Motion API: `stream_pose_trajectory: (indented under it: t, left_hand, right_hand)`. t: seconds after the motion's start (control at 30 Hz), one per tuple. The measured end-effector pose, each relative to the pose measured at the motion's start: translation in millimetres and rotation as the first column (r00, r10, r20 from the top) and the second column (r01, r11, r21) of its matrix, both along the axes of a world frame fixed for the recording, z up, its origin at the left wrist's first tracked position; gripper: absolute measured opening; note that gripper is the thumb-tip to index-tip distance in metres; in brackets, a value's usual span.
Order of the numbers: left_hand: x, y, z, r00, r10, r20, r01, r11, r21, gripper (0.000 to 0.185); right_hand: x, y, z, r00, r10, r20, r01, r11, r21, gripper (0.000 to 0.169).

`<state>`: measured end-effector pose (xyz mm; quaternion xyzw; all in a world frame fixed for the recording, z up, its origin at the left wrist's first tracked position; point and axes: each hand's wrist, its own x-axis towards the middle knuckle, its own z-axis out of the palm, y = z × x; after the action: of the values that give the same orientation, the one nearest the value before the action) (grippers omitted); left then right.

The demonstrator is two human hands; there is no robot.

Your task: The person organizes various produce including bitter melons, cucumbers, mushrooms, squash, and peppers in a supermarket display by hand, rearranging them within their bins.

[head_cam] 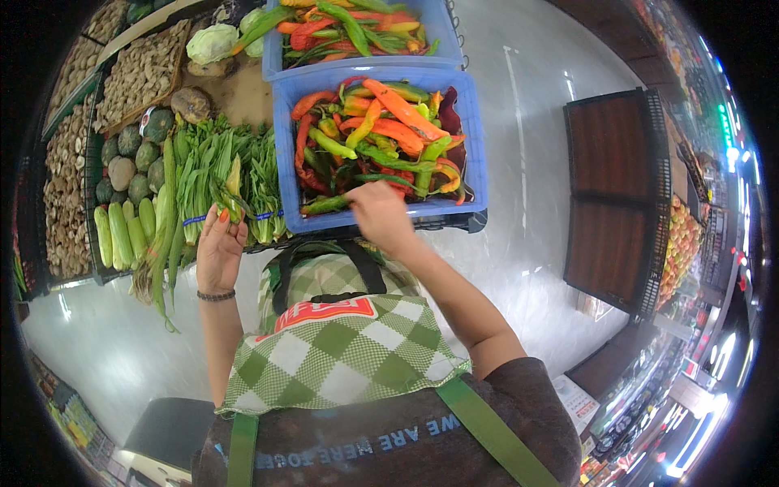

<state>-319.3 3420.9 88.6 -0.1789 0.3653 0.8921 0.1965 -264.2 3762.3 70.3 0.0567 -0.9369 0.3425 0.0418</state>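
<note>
My left hand [222, 246] is raised over the front edge of the leafy greens, shut on a few green and yellowish peppers [229, 193]. My right hand [380, 213] reaches to the front of a blue plastic crate [481, 146], its fingers at a green pepper [327, 205] lying in the front left corner; whether they grip it cannot be told. Long red, orange, green and yellow peppers [398, 112] fill the crate. Behind it stands a second blue crate [365, 68] with similar peppers [350, 27].
Left of the crate lie bundled leafy greens [204, 164], pale green squashes [120, 234], round dark green squashes [147, 156], cabbage [212, 44], ginger [143, 70] and mushrooms [66, 195]. A dark wooden display stand [608, 201] is across the aisle at right.
</note>
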Motion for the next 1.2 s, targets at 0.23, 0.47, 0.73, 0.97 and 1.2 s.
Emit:
stream_pose_trajectory:
  t: [0.23,0.47,0.73,0.97,1.2]
  left_hand:
    - [-18,17,4,0.996,-0.071,-0.053,0.073,0.997,0.031,0.035]
    - [-16,13,6,0.997,-0.064,-0.035,0.065,0.996,0.055,0.035]
    - [-2,-13,-1,1.0,-0.004,0.027,0.004,1.0,-0.022,0.037]
    - [-16,-5,10,0.996,-0.077,0.034,0.078,0.997,-0.015,0.035]
    - [-33,23,23,0.98,-0.196,-0.027,0.196,0.98,-0.01,0.032]
  right_hand:
    - [-15,70,7,0.981,-0.184,-0.063,0.191,0.85,0.491,0.043]
    - [-42,45,-18,0.958,-0.183,0.22,-0.061,0.62,0.782,0.039]
    - [-55,22,-17,0.908,-0.306,0.287,0.035,0.738,0.674,0.051]
    - [-40,-46,-38,0.934,-0.358,0.012,0.264,0.712,0.65,0.063]
    - [-22,-77,-16,0.981,-0.187,0.048,0.145,0.879,0.455,0.058]
